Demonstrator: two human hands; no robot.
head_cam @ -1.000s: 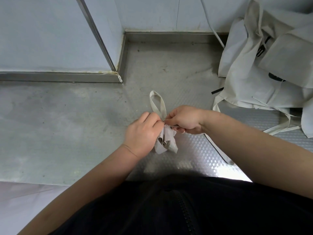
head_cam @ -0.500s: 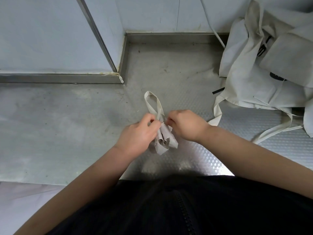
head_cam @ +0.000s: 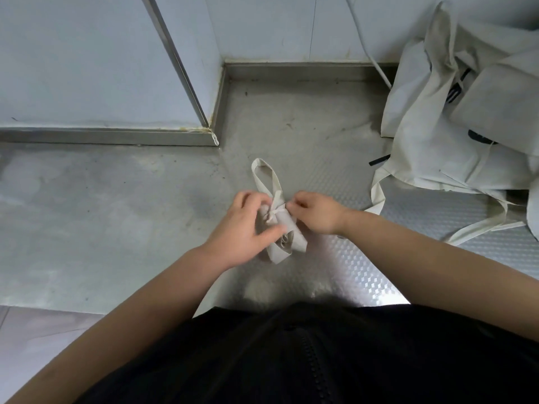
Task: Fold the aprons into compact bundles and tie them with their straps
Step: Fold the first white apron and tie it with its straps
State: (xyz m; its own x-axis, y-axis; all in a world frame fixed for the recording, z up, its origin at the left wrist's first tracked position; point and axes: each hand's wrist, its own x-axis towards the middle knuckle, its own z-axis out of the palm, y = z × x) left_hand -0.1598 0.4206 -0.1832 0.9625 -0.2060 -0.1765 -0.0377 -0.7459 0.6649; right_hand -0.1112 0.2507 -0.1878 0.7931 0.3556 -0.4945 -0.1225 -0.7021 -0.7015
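Item: small rolled bundle of cream cotton apron (head_cam: 287,239), centre of frame, over the brushed-steel table (head_cam: 102,214); contact with the table cannot be confirmed.

Left hand (head_cam: 237,228) grips the roll, fingers (head_cam: 248,199) curled over its far side and thumb across the front. Right hand (head_cam: 316,212) pinches the strap at the knot (head_cam: 274,211). A flat strap loop (head_cam: 267,176) projects toward upper centre.

Assessment: the cloth is light, soft and not fragile, but the roll will likely spring loose if released. Best hold is around the roll's middle, pulling the strap close to the knot.

A heap of unfolded cream aprons (head_cam: 455,126) lies upper right.
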